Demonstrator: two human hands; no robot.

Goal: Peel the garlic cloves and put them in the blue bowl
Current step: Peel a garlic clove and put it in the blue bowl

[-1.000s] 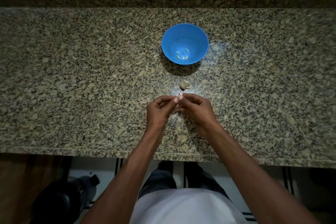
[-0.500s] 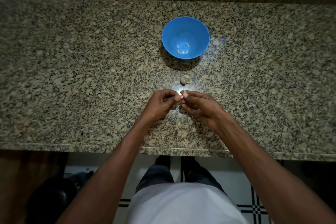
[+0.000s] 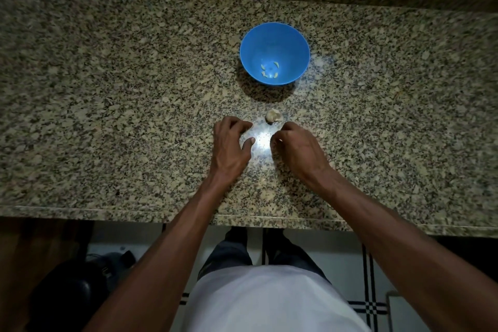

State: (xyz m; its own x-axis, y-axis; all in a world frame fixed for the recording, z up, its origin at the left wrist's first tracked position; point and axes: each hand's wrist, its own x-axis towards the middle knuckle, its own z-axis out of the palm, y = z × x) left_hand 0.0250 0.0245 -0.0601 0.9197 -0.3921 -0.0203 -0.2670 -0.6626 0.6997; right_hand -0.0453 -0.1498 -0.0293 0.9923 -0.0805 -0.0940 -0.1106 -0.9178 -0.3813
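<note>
On the granite worktop point(image 3: 107, 116), well back from its front edge, the blue bowl point(image 3: 274, 53) holds peeled cloves point(image 3: 269, 70). Near it lies a garlic piece point(image 3: 273, 116). Left hand point(image 3: 231, 143) rests loosely curled, holding nothing; right hand point(image 3: 297, 149) is curled, contents hidden. Bare stone spreads wide on both sides.

Dim, vignetted wide-angle view; bright glare spot on the granite counter point(image 3: 107, 105), edges blurred.
</note>
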